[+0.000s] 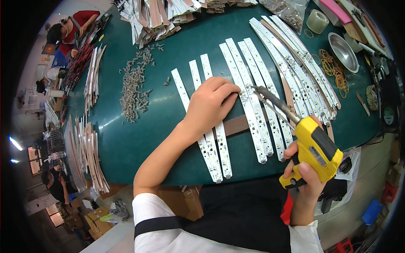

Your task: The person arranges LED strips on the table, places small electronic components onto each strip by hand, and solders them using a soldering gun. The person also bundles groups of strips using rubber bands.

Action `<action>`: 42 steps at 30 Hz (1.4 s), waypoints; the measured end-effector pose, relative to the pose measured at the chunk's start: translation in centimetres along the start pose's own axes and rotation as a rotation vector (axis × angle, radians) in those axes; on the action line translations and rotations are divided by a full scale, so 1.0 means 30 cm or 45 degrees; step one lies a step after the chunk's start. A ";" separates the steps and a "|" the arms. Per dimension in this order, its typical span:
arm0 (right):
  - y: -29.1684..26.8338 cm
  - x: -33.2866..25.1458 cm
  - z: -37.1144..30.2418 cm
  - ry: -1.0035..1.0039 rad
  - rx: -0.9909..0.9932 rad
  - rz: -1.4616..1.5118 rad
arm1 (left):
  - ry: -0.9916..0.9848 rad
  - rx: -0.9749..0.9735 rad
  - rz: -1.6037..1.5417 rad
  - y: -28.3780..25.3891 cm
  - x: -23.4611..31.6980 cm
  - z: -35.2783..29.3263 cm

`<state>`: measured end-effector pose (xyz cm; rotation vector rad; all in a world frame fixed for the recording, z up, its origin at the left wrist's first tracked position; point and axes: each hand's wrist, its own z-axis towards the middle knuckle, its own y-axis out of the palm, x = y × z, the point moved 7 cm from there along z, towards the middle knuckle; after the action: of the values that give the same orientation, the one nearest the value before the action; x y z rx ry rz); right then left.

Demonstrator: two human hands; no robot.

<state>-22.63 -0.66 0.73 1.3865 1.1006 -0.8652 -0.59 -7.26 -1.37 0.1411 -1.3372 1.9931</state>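
Note:
My right hand grips the handle of a yellow and black soldering gun. The gun's dark tip points left, close over white LED strip boards lying side by side in the middle. My left hand is closed, its fingertips drawn together at the edge of one of these boards, near the tip. Whatever the fingers may pinch is too small or hidden to make out. Under my left hand and wrist lie more LED strip boards, partly covered. A brown bar runs crosswise beneath the boards.
Small grey parts lie heaped on the green table, left of my hand. More strips fan out at right, beside rubber bands and a metal bowl. Stacked strips cover the far edge. Other people work at far left.

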 end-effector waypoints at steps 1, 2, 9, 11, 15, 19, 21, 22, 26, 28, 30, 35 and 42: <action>0.009 0.006 0.007 0.052 -0.032 0.000 | -0.037 0.016 -0.045 -0.008 -0.005 -0.001; 0.018 0.016 0.013 0.105 -0.064 -0.001 | -0.075 0.033 -0.091 -0.014 -0.012 -0.001; 0.059 0.023 0.048 0.144 -0.150 0.003 | -0.109 0.019 -0.025 -0.037 -0.016 -0.001; 0.069 0.025 0.057 0.163 -0.146 -0.008 | -0.100 0.007 -0.007 -0.029 -0.024 -0.004; 0.069 0.037 0.065 0.178 -0.138 -0.039 | -0.065 0.050 -0.013 -0.022 -0.025 -0.003; 0.072 0.025 0.069 0.181 -0.182 -0.084 | -0.069 0.025 0.008 -0.017 -0.023 -0.003; 0.075 0.019 0.068 0.189 -0.195 -0.103 | -0.071 0.023 0.016 -0.015 -0.024 -0.002; 0.077 0.018 0.067 0.205 -0.180 -0.128 | -0.066 0.031 0.013 -0.014 -0.025 -0.002; 0.079 0.021 0.060 0.236 -0.122 -0.219 | -0.043 0.035 0.035 -0.018 -0.019 -0.001; 0.069 0.025 0.060 0.263 -0.131 -0.212 | -0.007 0.042 0.070 -0.014 -0.014 -0.003; 0.069 0.033 0.057 0.289 -0.144 -0.204 | 0.028 0.051 0.108 -0.010 -0.011 -0.004; 0.069 0.019 0.050 0.184 -0.152 -0.062 | 0.006 0.050 0.100 -0.015 -0.018 -0.006; 0.074 0.015 0.052 0.208 -0.099 -0.085 | -0.003 0.072 0.072 -0.019 -0.019 -0.005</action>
<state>-20.25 -2.04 0.80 1.3807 1.2983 -0.7580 0.22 -7.29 -1.26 0.1333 -1.3000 2.0798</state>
